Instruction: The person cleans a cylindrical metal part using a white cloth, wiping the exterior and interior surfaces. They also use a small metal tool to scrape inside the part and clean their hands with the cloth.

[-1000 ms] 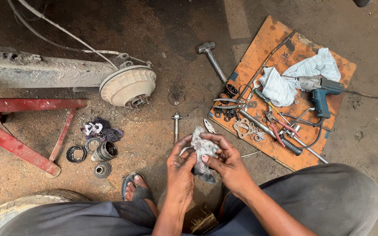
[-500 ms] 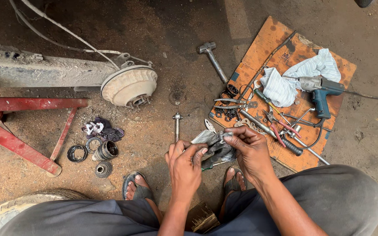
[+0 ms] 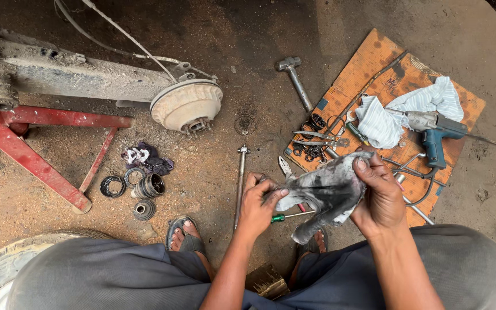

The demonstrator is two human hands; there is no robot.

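Observation:
A dirty grey rag [image 3: 324, 191] is stretched between both hands above the ground. My left hand [image 3: 259, 204] pinches its left end; a small part may sit inside the fist, but I cannot tell. My right hand [image 3: 379, 195] grips the rag's right side from above, fingers curled over the cloth. Below the rag lies a green-handled screwdriver [image 3: 285, 217]. A long metal bolt [image 3: 240, 178] lies on the dirt just left of my left hand.
A brake drum [image 3: 186, 106] on an axle beam rests on a red stand [image 3: 35, 163]. Rings and bearings [image 3: 139, 192] lie nearby. An orange board [image 3: 368, 63] carries tools, a striped cloth [image 3: 400, 109] and a blue power tool [image 3: 437, 135]. A hammer [image 3: 295, 80] lies on the dirt.
The rag was bunched between both hands close together. My right hand has moved right and up, pulling the rag open and spreading it wide.

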